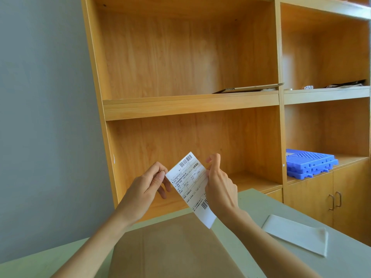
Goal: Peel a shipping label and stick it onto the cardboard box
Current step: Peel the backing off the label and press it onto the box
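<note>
A white shipping label (189,182) with barcodes and printed text is held up in the air above the table, tilted. My left hand (149,184) pinches its left corner between thumb and fingers. My right hand (219,184) grips its right edge. The brown cardboard box (172,249) lies flat on the pale green table (341,263) directly below my hands, its top face bare.
A strip of white backing paper (297,233) lies on the table to the right. Behind the table stands a wooden shelf unit (190,105) with a flat cardboard piece (249,89), blue plastic trays (310,163) and cabinet doors (329,199). A grey wall is on the left.
</note>
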